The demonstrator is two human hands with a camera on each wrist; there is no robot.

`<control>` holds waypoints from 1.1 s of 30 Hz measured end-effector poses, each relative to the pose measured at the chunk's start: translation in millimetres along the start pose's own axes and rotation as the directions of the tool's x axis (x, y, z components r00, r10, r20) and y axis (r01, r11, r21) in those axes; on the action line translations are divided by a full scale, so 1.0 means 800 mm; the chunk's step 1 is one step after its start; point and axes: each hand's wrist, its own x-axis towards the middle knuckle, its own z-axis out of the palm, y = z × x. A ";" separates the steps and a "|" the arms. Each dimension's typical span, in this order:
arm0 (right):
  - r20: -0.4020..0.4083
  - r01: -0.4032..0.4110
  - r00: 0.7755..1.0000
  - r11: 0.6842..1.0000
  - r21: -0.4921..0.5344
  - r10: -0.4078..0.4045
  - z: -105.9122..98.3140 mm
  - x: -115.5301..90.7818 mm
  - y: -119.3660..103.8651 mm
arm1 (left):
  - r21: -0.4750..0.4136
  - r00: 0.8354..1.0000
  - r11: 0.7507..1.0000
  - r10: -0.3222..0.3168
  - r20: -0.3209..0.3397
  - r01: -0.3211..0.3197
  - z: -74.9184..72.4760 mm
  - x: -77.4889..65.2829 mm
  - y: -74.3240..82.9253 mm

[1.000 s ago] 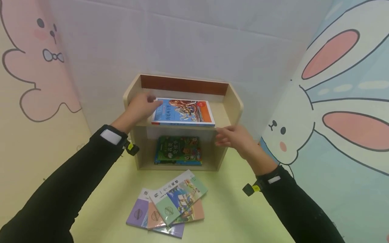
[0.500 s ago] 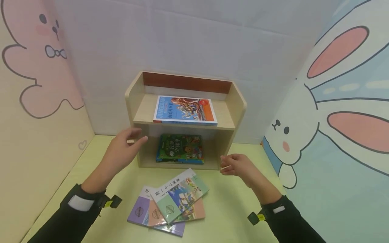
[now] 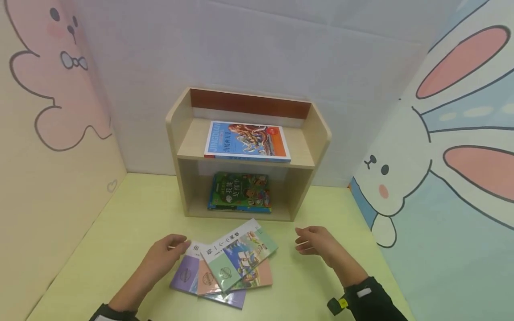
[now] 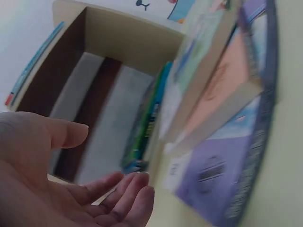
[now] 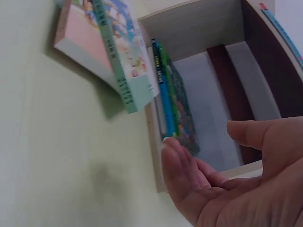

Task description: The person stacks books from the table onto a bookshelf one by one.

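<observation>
My left hand (image 3: 163, 258) hovers by the left side of a fanned pile of books, fingers loosely bent and holding nothing. On top of that pile lies a green and white book (image 3: 239, 254); beneath it are a peach book (image 3: 263, 275) and a purple book (image 3: 184, 276). To the pile's right is my right hand (image 3: 319, 243), empty, its fingers relaxed, apart from the books. In the right wrist view the thumb and fingers of the right hand (image 5: 236, 175) stand apart with a gap between them.
Behind the pile stands a two-tier wooden bookshelf (image 3: 180, 133). A blue and orange book (image 3: 247, 140) lies flat on its upper shelf; a green book (image 3: 241, 191) rests on top of a blue one below. Cartoon-printed walls flank the light green table (image 3: 140, 200).
My left hand has come away from the blue and orange book on the upper shelf, down to the pile's left side. The right hand has also lowered, to the pile's right.
</observation>
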 end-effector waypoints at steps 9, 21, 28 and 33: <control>0.007 -0.021 1.000 0.999 -0.035 0.021 0.022 0.013 0.024 | -0.163 0.991 0.978 -0.122 0.059 0.130 0.044 -0.011 -0.027; 0.081 0.000 0.997 1.000 0.011 -0.001 0.050 0.033 0.036 | -0.415 0.978 0.892 -0.118 0.170 0.179 0.049 -0.016 -0.028; 0.107 0.031 0.993 0.995 0.097 -0.042 0.070 0.045 0.035 | -0.377 0.983 0.909 -0.140 0.119 0.175 0.059 -0.016 -0.023; 0.098 0.044 0.993 0.990 0.136 -0.058 0.083 0.049 0.037 | -0.305 0.987 0.940 -0.136 0.081 0.154 0.064 -0.017 -0.022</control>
